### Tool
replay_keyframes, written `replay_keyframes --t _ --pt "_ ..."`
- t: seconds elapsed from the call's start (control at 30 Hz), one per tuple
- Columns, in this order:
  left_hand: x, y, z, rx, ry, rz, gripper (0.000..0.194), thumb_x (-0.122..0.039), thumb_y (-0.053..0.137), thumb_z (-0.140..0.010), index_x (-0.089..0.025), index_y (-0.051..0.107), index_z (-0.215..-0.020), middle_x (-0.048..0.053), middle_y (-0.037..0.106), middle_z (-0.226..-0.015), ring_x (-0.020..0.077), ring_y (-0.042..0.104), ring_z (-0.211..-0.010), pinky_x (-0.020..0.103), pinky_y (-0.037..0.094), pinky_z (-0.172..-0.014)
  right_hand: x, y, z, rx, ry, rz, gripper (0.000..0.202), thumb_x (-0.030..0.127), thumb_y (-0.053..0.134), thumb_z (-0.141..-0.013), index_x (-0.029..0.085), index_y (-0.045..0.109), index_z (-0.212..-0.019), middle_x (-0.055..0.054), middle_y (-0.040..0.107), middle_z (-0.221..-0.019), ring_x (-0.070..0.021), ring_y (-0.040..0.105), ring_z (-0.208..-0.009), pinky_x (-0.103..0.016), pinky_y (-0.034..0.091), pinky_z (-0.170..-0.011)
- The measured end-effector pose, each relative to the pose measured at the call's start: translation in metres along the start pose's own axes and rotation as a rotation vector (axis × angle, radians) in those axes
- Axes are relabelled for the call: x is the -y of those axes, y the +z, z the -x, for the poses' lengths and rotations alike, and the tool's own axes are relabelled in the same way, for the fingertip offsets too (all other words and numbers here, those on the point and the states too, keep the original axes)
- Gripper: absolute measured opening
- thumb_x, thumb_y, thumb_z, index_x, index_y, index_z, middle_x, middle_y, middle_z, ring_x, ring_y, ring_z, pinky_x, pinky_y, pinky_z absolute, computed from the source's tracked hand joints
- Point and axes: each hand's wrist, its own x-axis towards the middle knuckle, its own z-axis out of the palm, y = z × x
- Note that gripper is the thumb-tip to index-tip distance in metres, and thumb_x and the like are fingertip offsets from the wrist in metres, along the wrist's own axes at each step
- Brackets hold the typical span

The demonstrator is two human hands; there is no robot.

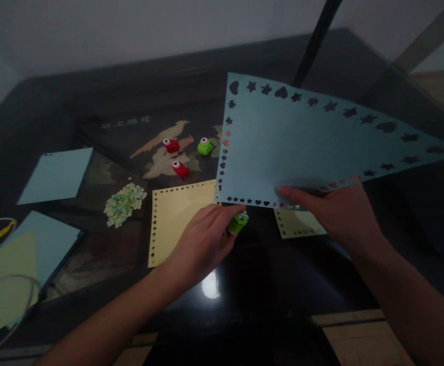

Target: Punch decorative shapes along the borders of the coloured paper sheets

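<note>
A blue sheet (283, 147) with heart, star and leaf holes along its edges is raised above the dark table. My right hand (344, 213) grips its lower edge, thumb on top. Closed round a green punch (238, 223) is my left hand (202, 239), just below the sheet's lower left edge; small cut bits lie on the punch. Beneath lies a yellow sheet (179, 208) with punched edges, partly hidden by my left hand. Another yellow sheet (301, 223) shows under the blue one.
Two red punches (171, 146) and a second green punch (204, 147) stand behind. A pile of paper bits (124, 204) lies left of the yellow sheet. Farther left are a blue sheet (57, 175), more papers (8, 284) and a white cable (29, 300).
</note>
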Motion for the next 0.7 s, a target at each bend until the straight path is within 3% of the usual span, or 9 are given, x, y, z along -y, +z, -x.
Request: replay_keyframes --t 0.17,0.3,0.43,0.53,0.7 --pt "-0.005 -0.005 -0.001 -0.024 -0.091 0.096 0.038 -0.013 0.059 -0.08 -0.016 0.05 -0.117 0.011 0.063 -0.11 0.0221 0.059 -0.102 0.037 0.049 -0.087 0.001 0.0 0.0 -0.004 0.001 0.01 0.01 0.036 0.073 -0.069 0.034 0.071 -0.079 0.001 0.073 -0.075 -0.032 0.066 -0.096 -0.056 0.042 -0.097" --pt "-0.005 -0.008 -0.007 -0.042 -0.18 0.232 0.03 -0.022 0.062 -0.082 -0.017 0.057 -0.111 0.006 0.067 -0.095 0.0169 0.062 -0.084 0.03 0.05 -0.078 0.002 -0.001 0.0 0.017 -0.006 0.019 0.005 0.036 0.072 -0.07 0.033 0.071 -0.075 0.001 0.073 -0.071 -0.0311 0.067 -0.092 -0.053 0.045 -0.094" --pt "-0.002 -0.01 -0.013 -0.059 -0.256 0.248 0.014 -0.029 0.058 -0.084 -0.018 0.064 -0.092 0.002 0.065 -0.073 0.0148 0.058 -0.064 0.027 0.046 -0.062 0.001 0.0 0.0 0.03 0.004 0.03 0.005 0.036 0.073 -0.07 0.033 0.07 -0.07 0.001 0.072 -0.068 -0.0309 0.068 -0.086 -0.055 0.043 -0.096" --pt "-0.003 -0.013 -0.015 -0.073 -0.29 0.212 0.023 -0.034 0.05 -0.089 -0.018 0.064 -0.079 0.002 0.063 -0.068 0.0153 0.055 -0.062 0.028 0.042 -0.059 0.001 0.0 0.0 0.002 0.017 0.038 0.007 0.038 0.075 -0.068 0.033 0.07 -0.07 0.0 0.073 -0.069 -0.0318 0.067 -0.09 -0.056 0.039 -0.1" --pt "-0.005 -0.017 -0.013 -0.031 -0.357 0.295 0.027 -0.037 0.051 -0.087 -0.016 0.066 -0.097 0.005 0.068 -0.078 0.0172 0.059 -0.07 0.029 0.045 -0.065 0.001 -0.002 -0.001 -0.016 0.001 0.019 0.004 0.035 0.074 -0.069 0.033 0.07 -0.069 0.0 0.073 -0.07 -0.0314 0.067 -0.092 -0.055 0.04 -0.1"
